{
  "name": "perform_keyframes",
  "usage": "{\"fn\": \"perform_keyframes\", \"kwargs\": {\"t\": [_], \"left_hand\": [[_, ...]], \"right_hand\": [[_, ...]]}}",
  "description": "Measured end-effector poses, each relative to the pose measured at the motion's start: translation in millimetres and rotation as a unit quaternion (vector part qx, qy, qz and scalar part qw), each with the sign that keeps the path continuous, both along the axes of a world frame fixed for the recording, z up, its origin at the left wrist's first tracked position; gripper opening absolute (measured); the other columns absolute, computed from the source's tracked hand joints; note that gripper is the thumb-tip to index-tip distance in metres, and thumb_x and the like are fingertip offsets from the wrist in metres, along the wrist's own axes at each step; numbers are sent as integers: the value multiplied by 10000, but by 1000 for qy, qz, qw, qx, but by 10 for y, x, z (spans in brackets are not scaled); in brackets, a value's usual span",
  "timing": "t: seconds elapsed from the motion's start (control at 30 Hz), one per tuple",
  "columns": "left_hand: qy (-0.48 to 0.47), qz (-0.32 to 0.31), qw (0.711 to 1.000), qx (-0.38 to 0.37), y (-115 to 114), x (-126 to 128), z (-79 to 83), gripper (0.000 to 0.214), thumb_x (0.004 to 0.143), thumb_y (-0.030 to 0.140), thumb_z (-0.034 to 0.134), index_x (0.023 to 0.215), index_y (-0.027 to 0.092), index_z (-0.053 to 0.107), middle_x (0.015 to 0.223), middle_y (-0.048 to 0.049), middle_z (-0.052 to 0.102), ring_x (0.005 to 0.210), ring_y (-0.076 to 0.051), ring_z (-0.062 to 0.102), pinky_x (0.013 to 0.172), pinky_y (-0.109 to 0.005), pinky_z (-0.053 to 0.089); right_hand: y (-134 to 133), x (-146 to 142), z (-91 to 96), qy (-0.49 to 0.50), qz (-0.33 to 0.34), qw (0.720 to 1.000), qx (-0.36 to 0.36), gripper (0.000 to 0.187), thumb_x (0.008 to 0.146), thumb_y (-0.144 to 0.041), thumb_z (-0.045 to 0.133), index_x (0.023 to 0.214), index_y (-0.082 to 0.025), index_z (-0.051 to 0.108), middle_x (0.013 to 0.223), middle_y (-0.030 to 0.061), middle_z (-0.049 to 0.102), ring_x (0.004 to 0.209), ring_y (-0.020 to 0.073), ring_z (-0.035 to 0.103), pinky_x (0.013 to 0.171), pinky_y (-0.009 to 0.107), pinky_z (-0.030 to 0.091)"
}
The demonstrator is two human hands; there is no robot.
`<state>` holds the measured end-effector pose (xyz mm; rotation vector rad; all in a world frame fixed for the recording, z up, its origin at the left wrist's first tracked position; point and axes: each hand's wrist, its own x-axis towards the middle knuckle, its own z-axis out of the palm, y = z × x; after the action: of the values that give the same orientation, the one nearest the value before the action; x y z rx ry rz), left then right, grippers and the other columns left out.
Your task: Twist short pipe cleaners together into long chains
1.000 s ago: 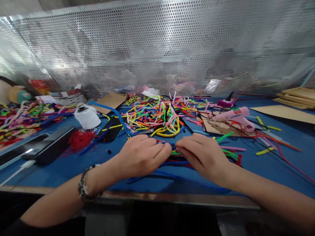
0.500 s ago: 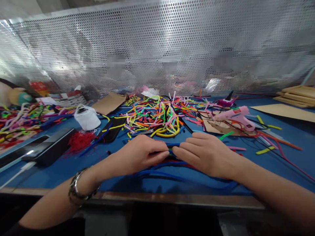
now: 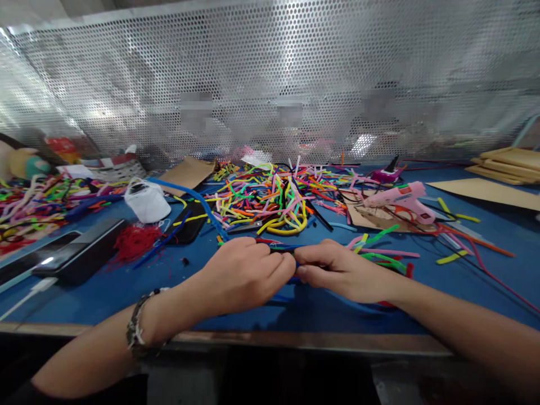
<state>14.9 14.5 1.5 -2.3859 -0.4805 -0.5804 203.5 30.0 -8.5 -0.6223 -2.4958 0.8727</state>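
My left hand (image 3: 248, 273) and my right hand (image 3: 341, 270) meet at the middle of the table's front. Both are closed on a bunch of fuzzy pipe cleaners, mostly hidden by the fingers. From the left hand a long blue pipe cleaner (image 3: 208, 209) arcs up and back to the left. Past the right hand show green pipe cleaner ends (image 3: 388, 260) and a red end (image 3: 409, 271). Behind the hands spreads a heap of many-coloured pipe cleaners (image 3: 270, 199). Scissors (image 3: 248, 226) lie partly visible in front of that heap.
A pink glue gun (image 3: 400, 198) rests on cardboard at the right. To the left are a red thread tangle (image 3: 137, 244), a white cloth-like item (image 3: 147, 202) and a black box (image 3: 82, 247) with a cable. A perforated metal panel (image 3: 270, 73) stands behind.
The blue pipe cleaners that lay along the front have shifted; one now arcs up at the left. My hands have drawn together, and green and red ends show at the right.
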Motion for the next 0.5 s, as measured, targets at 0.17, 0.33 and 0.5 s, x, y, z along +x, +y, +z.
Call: {"fn": "perform_keyframes", "kwargs": {"t": [0.17, 0.33, 0.5], "left_hand": [[3, -4, 1000, 0, -7, 3, -7, 315, 880, 138, 284, 639, 162, 486, 452, 45, 460, 412, -111, 380, 428, -251, 236], [-5, 1, 1000, -23, 18, 8, -28, 354, 892, 154, 263, 622, 166, 492, 432, 43, 446, 394, -114, 374, 415, -252, 241], [4, -16, 1000, 16, -7, 13, -33, 294, 866, 115, 306, 671, 146, 523, 448, 53, 458, 403, -108, 403, 410, -250, 261]], "right_hand": [[-15, -5, -66, -17, -33, 988, 148, 244, 834, -214, 359, 596, -181, 313, 517, -60, 244, 474, 66, 223, 457, 204, 189], [20, 6, -96, -29, -46, 957, 286, 230, 803, -151, 364, 582, -184, 305, 517, -53, 212, 489, 83, 174, 475, 240, 152], [-39, -18, -102, 24, -54, 993, 106, 254, 773, -167, 371, 539, -183, 274, 484, -63, 198, 438, 58, 199, 429, 206, 163]]}}
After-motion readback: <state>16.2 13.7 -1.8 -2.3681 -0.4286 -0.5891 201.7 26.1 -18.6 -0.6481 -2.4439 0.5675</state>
